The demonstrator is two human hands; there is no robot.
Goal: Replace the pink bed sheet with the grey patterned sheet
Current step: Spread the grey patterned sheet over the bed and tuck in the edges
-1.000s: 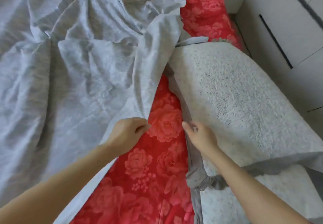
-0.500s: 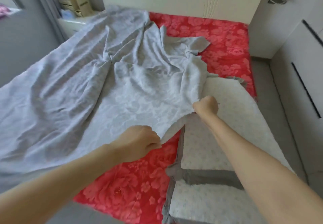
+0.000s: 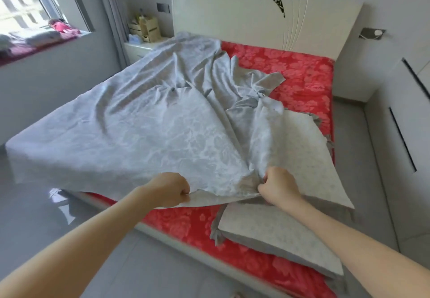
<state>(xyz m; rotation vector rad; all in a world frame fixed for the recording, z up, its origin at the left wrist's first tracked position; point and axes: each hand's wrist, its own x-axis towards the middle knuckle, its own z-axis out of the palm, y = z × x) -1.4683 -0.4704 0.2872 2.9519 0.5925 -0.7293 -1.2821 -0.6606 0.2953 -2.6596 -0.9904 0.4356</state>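
The grey patterned sheet (image 3: 149,132) lies crumpled over the left and middle of the bed, hanging off the left side. Beneath it a red flowered cover (image 3: 300,74) shows at the far right and along the foot. My left hand (image 3: 171,189) grips the sheet's near edge in a fist. About a forearm's width to the right, my right hand (image 3: 278,187) grips a bunched fold of the same edge. Both hands hold the edge lifted just above the foot of the bed.
Two pale speckled pillows with grey trim lie on the bed's right side, one (image 3: 304,155) partly under the sheet, one (image 3: 279,239) at the foot. A white headboard (image 3: 232,18), a nightstand (image 3: 139,46), a window ledge (image 3: 41,41) and white cupboards (image 3: 400,134) surround the bed.
I have stepped back from the bed. Both hands drew the sheet's edge toward the foot, and the sheet now spreads wider over the red cover.
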